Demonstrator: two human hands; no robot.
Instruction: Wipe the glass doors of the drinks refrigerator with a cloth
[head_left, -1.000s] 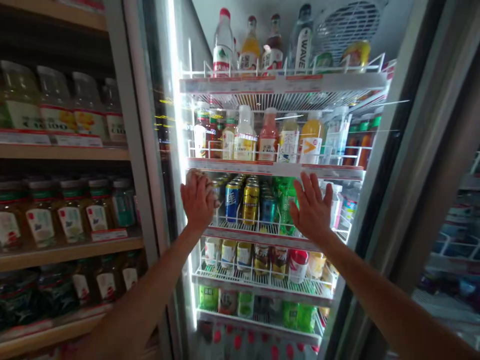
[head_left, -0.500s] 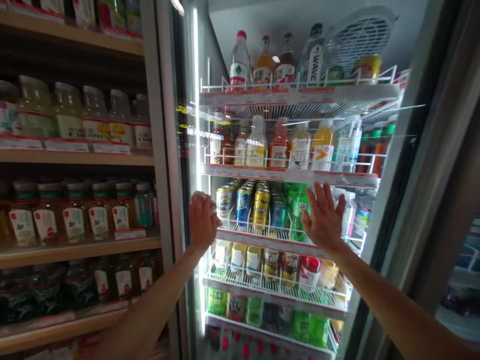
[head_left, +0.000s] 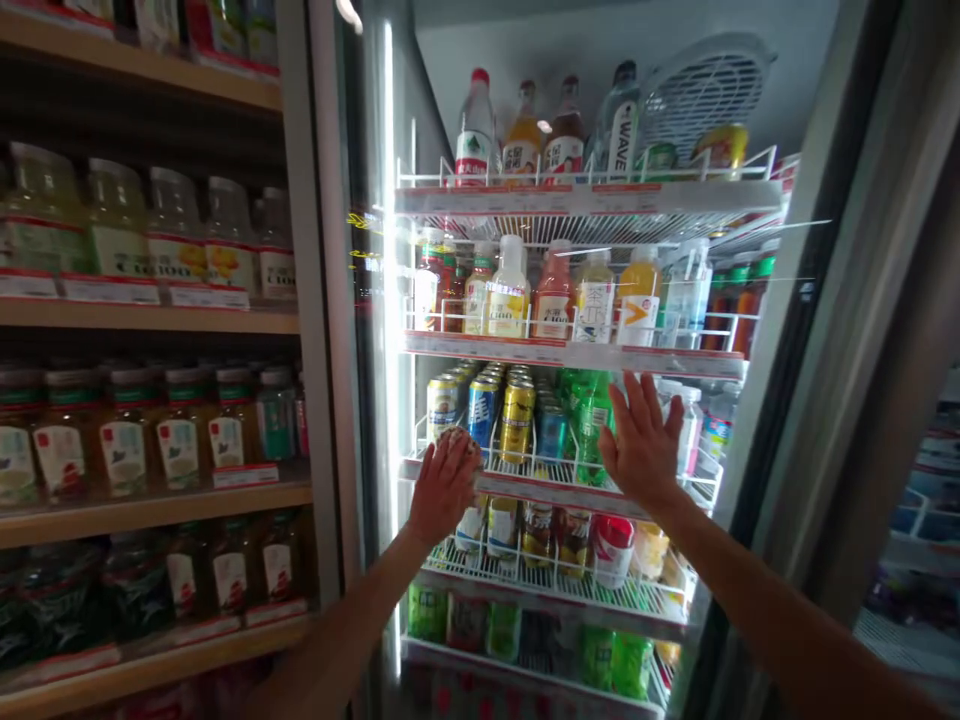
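Observation:
A glass cooler door (head_left: 517, 395) stands in front of me, with lit drink shelves behind it. My left hand (head_left: 444, 490) is closed on a small crumpled cloth (head_left: 466, 445), held up at the glass in front of the left cans. Part of the cloth is hidden under the fingers. Higher and to the right, my right hand (head_left: 643, 440) is open, palm to the glass with fingers spread, in front of the green bottles (head_left: 592, 420). It holds nothing.
On the left stands a wooden shelf unit (head_left: 150, 318) full of bottled drinks. A grey door frame (head_left: 817, 420) runs down the right side. Behind the glass are wire shelves (head_left: 570, 352) with bottles and cans, and a round white grille (head_left: 709, 90) at the top.
My left hand has moved right and down across the glass with the cloth, from the door's left edge to in front of the cans. My right hand keeps nearly the same place.

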